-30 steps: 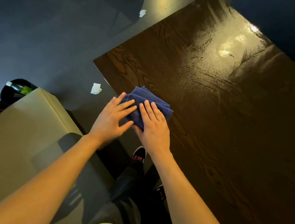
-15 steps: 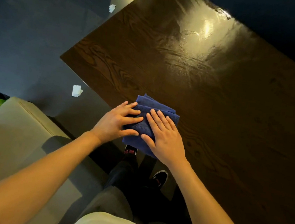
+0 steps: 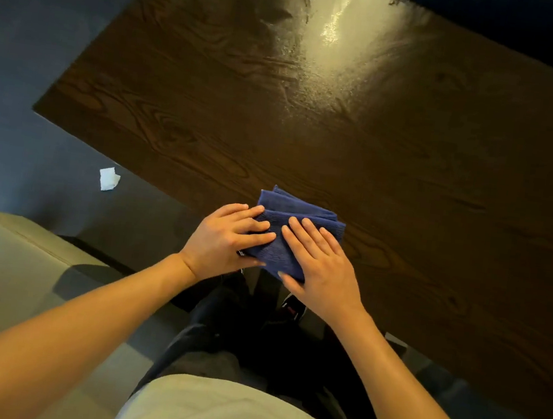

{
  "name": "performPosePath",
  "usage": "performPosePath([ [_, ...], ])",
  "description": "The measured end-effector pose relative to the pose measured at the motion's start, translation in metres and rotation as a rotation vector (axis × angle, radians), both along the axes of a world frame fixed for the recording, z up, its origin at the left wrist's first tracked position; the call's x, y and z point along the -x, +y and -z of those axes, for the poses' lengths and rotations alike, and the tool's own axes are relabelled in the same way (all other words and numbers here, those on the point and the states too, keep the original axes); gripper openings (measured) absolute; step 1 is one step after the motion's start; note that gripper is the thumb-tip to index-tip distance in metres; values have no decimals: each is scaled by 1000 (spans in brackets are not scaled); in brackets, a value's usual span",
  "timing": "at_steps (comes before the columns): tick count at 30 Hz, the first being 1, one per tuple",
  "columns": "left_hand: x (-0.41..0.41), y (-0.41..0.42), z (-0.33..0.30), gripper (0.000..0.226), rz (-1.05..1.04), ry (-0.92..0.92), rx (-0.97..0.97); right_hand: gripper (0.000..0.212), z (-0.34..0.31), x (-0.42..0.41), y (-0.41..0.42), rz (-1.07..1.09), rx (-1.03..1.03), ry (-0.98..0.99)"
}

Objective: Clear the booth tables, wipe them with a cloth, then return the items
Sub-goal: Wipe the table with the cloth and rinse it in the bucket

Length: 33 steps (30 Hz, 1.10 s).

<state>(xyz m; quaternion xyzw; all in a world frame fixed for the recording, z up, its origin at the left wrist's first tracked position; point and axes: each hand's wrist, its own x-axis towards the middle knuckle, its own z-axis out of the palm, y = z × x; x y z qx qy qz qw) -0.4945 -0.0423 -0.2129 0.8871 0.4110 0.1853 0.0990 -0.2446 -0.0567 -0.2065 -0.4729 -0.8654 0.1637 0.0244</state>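
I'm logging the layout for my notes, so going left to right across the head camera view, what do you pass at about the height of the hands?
Beige seat → white paper scrap on the floor → left hand → blue cloth at the near table edge → right hand → bare dark wooden table.

Hands: two, left hand (image 3: pixel 227 238) and right hand (image 3: pixel 320 266)
Cloths: one blue cloth (image 3: pixel 296 218) under the fingers
Tables: one wooden table (image 3: pixel 346 131)
Paper scraps: one paper scrap (image 3: pixel 109 179) left of the fingers
Shoes: one shoe (image 3: pixel 293 309) below the fingers
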Motion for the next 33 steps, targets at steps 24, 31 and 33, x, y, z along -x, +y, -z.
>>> performPosePath([
  [24,-218,-26,-13,51,352,158,-5,73,6,-216,-103,209,-126,-65],
  [31,-288,-33,-19,57,425,170,10,67,7,-266,-141,417,-193,-43],
  [33,-302,-34,-20,57,456,171,1,66,6,-274,-149,472,-209,-33],
])
